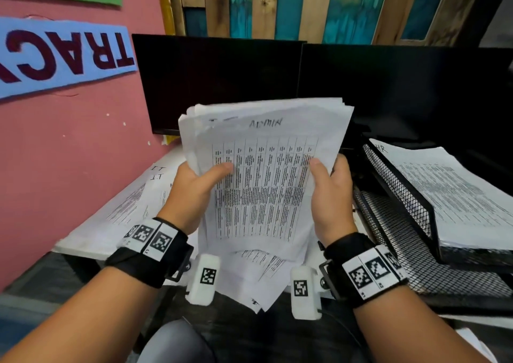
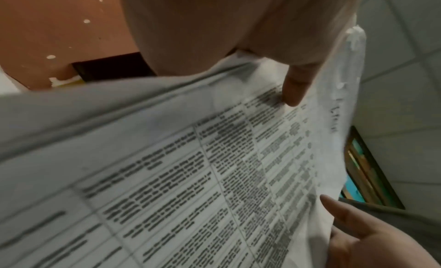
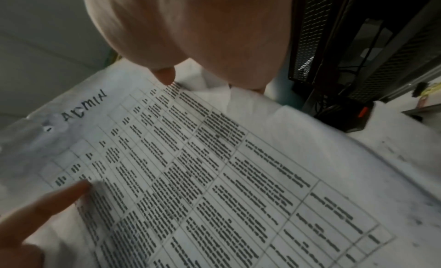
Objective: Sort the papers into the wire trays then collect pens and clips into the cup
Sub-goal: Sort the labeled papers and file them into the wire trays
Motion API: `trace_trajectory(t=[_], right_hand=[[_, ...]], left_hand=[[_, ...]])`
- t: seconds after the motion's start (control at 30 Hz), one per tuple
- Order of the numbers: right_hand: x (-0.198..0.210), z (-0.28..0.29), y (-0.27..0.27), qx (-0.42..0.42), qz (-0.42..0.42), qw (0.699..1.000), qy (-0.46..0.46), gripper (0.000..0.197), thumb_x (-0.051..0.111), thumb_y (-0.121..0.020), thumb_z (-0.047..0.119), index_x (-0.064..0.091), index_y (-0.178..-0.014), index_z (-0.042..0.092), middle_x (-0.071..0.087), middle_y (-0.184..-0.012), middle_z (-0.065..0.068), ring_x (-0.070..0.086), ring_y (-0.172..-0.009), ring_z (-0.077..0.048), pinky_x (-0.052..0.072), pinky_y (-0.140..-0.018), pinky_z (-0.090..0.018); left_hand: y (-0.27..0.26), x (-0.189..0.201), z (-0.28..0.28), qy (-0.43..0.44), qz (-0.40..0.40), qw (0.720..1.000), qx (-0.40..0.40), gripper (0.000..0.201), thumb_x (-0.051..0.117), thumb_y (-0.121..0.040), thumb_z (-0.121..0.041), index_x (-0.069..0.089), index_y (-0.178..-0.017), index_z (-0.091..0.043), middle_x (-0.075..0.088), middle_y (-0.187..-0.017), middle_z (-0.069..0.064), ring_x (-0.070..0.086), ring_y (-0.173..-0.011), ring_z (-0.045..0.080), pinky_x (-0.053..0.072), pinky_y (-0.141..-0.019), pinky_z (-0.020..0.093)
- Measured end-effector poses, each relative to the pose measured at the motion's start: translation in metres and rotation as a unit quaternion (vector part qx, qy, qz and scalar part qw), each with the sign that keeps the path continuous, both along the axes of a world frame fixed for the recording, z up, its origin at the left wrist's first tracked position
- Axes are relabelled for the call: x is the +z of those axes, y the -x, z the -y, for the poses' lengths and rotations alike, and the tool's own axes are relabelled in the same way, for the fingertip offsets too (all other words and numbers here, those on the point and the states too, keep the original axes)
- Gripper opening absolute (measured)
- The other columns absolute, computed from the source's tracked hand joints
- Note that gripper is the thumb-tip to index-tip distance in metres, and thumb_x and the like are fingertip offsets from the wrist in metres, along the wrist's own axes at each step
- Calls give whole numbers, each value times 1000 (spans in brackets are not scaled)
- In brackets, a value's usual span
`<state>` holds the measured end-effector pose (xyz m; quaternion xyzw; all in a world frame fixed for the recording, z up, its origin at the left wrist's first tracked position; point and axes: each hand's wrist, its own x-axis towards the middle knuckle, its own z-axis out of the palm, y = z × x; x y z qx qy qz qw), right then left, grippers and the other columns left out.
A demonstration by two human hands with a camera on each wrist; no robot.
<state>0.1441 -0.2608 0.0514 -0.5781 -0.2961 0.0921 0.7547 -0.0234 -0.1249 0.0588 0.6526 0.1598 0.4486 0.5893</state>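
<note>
White paper stack [image 1: 258, 173] marked ADMIN is held up over desk, left hand [image 1: 194, 187] & right hand [image 1: 330, 193] pinching its sides w/ thumbs on front. Square edges, then slide flat into free wire tray [image 1: 399, 240].

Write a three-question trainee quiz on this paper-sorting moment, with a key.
1. True or false: both hands, left and right, hold the white printed paper stack.
2. What handwritten word tops the front sheet?
3. The black wire mesh tray with papers lies on which side? A left, B right.
Key: 1 true; 2 ADMIN; 3 B.
</note>
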Motion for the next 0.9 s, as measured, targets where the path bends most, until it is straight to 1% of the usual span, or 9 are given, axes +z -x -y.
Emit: trace_trajectory(t=[0.1,0.23,0.4,0.5,0.63,0.7,0.8,0.87,0.9], right_hand=[[10,-3,-3,-13,2,1000,-27,21,56,-103,19,61,-121,27,71,-121,10,68,-113,-6,54,-98,-29],[8,-4,-8,-17,-1,1000,-23,12,57,-103,17,62,-112,23,74,-113,7,70,-107,-9,55,-94,-30],[-5,-4,-7,0,-1,1000,-22,13,55,-104,12,58,-98,23,69,-94,18,63,-87,1,46,-85,-21],[-7,-9,-5,12,1,1000,-15,15,56,-103,11,62,-106,24,73,-106,13,69,-97,-2,49,-85,-20],[-6,-10,-6,1,21,1000,17,24,57,-102,6,64,-112,27,75,-111,8,73,-98,-2,57,-81,-19],[-10,-10,-7,10,15,999,36,29,56,-102,4,62,-122,24,74,-114,10,72,-99,2,57,-83,-17],[-23,-10,-9,24,-8,996,84,43,62,-100,7,51,-137,24,66,-129,11,67,-98,9,57,-82,-18],[-32,-7,-9,28,-47,991,123,62,67,-98,11,39,-150,27,50,-138,12,59,-98,11,51,-81,-15],[-37,-5,-10,31,-78,987,134,71,69,-96,13,32,-154,29,43,-140,12,58,-102,7,50,-88,-18]], left_hand=[[1,11,-3,-4,14,1000,18,20,70,-84,-20,75,-103,-16,81,-102,-1,75,-105,19,58,-94,32],[8,15,-9,-12,2,1000,9,47,74,-83,-35,72,-120,-6,76,-121,12,71,-117,33,53,-105,54],[9,6,-5,4,-12,1000,14,43,69,-91,-40,70,-124,-13,75,-125,6,70,-121,23,49,-111,49],[5,-2,-2,-4,-27,1000,10,50,75,-83,-52,69,-123,-23,75,-125,3,69,-122,20,48,-111,48],[3,-13,-9,-33,-103,994,16,23,74,-94,-22,72,-117,-27,78,-119,0,72,-114,19,54,-105,52],[3,-18,-13,-40,-138,989,32,17,70,-98,-20,74,-114,-26,79,-115,-1,74,-109,18,56,-102,54],[1,-19,-12,-17,-129,989,68,15,64,-102,-20,74,-112,-25,79,-112,-5,74,-106,11,57,-101,47],[1,-15,-10,7,-88,992,94,16,62,-103,-16,72,-113,-21,78,-109,-7,73,-101,3,59,-96,35],[0,-12,-9,20,-64,992,105,17,61,-103,-14,70,-117,-17,76,-110,-9,73,-98,-2,60,-92,26]])
